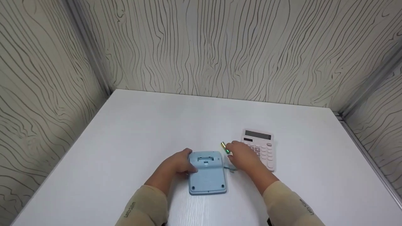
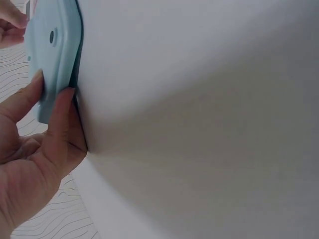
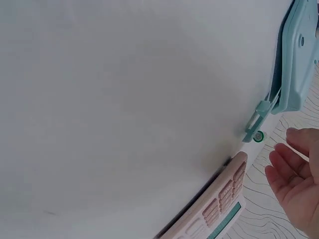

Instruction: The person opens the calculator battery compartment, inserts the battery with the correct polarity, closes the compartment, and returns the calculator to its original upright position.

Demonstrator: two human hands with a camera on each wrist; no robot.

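Note:
A light blue calculator (image 1: 207, 179) lies face down on the table, its battery slot (image 1: 205, 159) uncovered near the far end. My left hand (image 1: 180, 163) grips its left edge, thumb on the back; the left wrist view shows the thumb (image 2: 35, 92) and fingers pinching the casing. My right hand (image 1: 243, 155) is beside a green and gold battery (image 1: 225, 147), fingertips close to it. In the right wrist view that hand's fingers are relaxed and apart, with nothing between them. A small light blue plastic piece (image 3: 255, 121), probably the battery cover, lies between calculator and right hand.
A pink calculator (image 1: 266, 152) lies face up to the right, partly behind my right hand. The white table (image 1: 157, 122) meets wood-grain patterned panels (image 1: 201, 47) at the back, with more panels on both sides.

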